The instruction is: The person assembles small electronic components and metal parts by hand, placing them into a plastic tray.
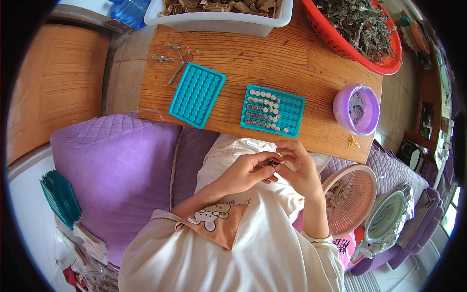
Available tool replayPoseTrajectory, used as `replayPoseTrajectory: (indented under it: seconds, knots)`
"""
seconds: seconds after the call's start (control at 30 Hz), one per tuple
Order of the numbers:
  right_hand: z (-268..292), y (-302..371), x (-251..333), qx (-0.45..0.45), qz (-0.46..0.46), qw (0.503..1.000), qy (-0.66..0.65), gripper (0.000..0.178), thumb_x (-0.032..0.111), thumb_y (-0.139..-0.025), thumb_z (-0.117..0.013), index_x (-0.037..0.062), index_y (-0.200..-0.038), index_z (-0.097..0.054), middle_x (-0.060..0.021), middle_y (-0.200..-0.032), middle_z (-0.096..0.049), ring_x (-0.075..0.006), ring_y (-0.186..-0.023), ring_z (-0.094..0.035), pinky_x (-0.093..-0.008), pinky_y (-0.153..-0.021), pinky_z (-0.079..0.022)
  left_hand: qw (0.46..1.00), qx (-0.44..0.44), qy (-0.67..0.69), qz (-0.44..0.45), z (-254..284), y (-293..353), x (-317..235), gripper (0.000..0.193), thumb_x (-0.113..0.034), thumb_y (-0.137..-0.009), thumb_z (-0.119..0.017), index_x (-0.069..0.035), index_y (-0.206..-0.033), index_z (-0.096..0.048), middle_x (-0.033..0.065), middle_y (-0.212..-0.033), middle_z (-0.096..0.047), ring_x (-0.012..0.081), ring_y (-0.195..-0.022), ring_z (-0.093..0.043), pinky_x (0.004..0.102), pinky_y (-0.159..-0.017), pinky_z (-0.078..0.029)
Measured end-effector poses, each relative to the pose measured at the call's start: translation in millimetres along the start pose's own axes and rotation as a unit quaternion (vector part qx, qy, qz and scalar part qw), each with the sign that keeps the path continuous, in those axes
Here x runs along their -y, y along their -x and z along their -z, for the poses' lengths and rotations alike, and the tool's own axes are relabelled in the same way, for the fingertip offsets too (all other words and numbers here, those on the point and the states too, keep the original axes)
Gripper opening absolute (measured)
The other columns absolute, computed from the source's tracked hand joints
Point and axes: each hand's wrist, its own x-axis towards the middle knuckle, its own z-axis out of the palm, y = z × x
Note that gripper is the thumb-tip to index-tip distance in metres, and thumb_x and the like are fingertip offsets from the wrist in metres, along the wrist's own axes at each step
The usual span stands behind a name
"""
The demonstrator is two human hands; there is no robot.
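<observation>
Above my lap, close to the table's front edge, my two hands meet. My left hand (249, 171) is closed around a small dark, roundish piece (273, 164) with shiny bits; its exact kind is too small to make out. From the other side, the thumb and bent fingers of my right hand (300, 169) pinch at the same piece. Just beyond them on the table lies a teal tray (296, 116) with rows of small round white and silver-grey pieces in its left part. To its left, a second teal tray (197, 95) shows its rows of round hollows.
The wooden table (233, 53) carries a white bin (214, 24) of brown pieces, a red basket (340, 46) of tangled scraps, a purple bowl (343, 109), and loose wire bits (176, 68) with a tool. Beside me stand a pink basket (367, 190) and a purple padded seat (116, 160).
</observation>
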Motion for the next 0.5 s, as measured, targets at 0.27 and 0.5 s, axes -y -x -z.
replayPoseTrajectory:
  seconds: [0.27,0.5]
  knots:
    - [2.7,-31.5,-16.6,-0.199,0.169,0.881,0.394,0.025,0.000,-0.068,-0.059,0.0032,-0.092,-0.055,-0.0101,-0.075,-0.057,-0.0229,-0.067,-0.054,-0.0300,-0.059,-0.044,0.995,-0.028,0.089,0.026,4.8,4.1,-2.8,0.022,-0.006,-0.080,-0.042,0.002,-0.099,-0.049,0.0103,-0.084,-0.057,0.0144,-0.070,-0.057,0.0249,-0.064,-0.046]
    - [-0.6,-35.9,-15.7,-0.166,0.153,0.873,0.433,0.015,-0.001,-0.069,-0.057,0.0041,-0.082,-0.054,-0.0090,-0.074,-0.057,-0.0228,-0.065,-0.054,-0.0310,-0.057,-0.044,0.995,-0.016,0.096,0.005,7.0,2.7,-1.2,0.022,-0.009,-0.084,-0.043,0.000,-0.103,-0.048,0.0101,-0.088,-0.056,0.0113,-0.072,-0.056,0.0232,-0.067,-0.045]
